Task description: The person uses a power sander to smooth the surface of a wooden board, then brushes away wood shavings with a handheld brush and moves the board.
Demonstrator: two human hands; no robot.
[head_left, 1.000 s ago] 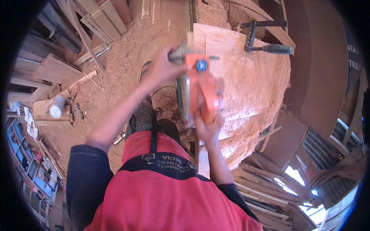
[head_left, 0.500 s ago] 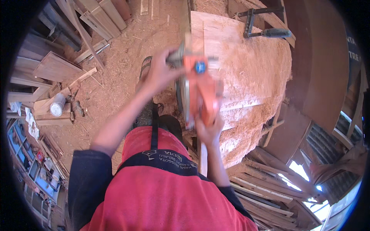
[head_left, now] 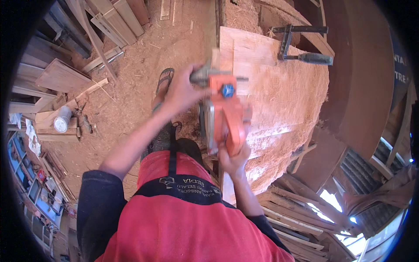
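The left hand (head_left: 181, 94) clasps the front of the orange planer (head_left: 231, 111), the right hand (head_left: 234, 162) its rear handle, along the bench's (head_left: 257, 59) left edge; leaning outward could tip it off.

Shavings (head_left: 185, 43) litter the floor (head_left: 131, 96); boards (head_left: 61, 78) stand left; daylight (head_left: 332, 201) enters beside corrugated sheeting (head_left: 360, 165) right.

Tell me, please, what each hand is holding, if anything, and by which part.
An orange power planer: the right hand grips its rear handle; the left hand holds the left side of its front end.
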